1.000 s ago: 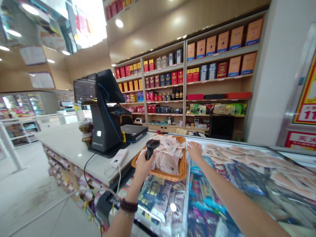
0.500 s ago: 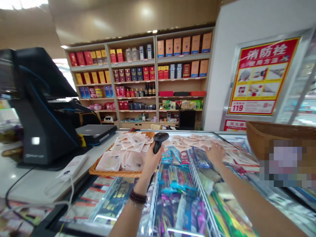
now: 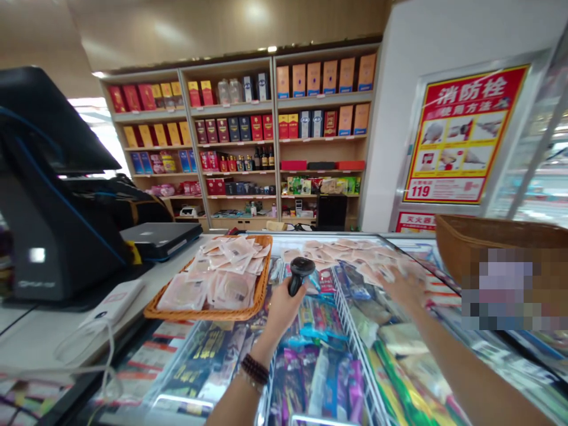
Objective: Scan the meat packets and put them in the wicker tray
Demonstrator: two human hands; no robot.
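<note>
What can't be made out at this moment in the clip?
Head view:
- Wicker basket at the right edge: cut off, its contents pixelated.
- Handheld barcode scanner: lower grip hidden by the left hand.
- Pale packets under the right hand: partly covered by it, print too small.
- Checkout terminal: cut off by the left edge, display not visible.
- Shelf boxes: labels too small.

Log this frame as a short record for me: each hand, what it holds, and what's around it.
left hand: holds a barcode scanner
right hand: open, fingers spread over pink packets
surface under hands: glass-topped display freezer
beside hands: wicker basket of packets
rest: checkout terminal on a counter, stocked shelves, red poster
</note>
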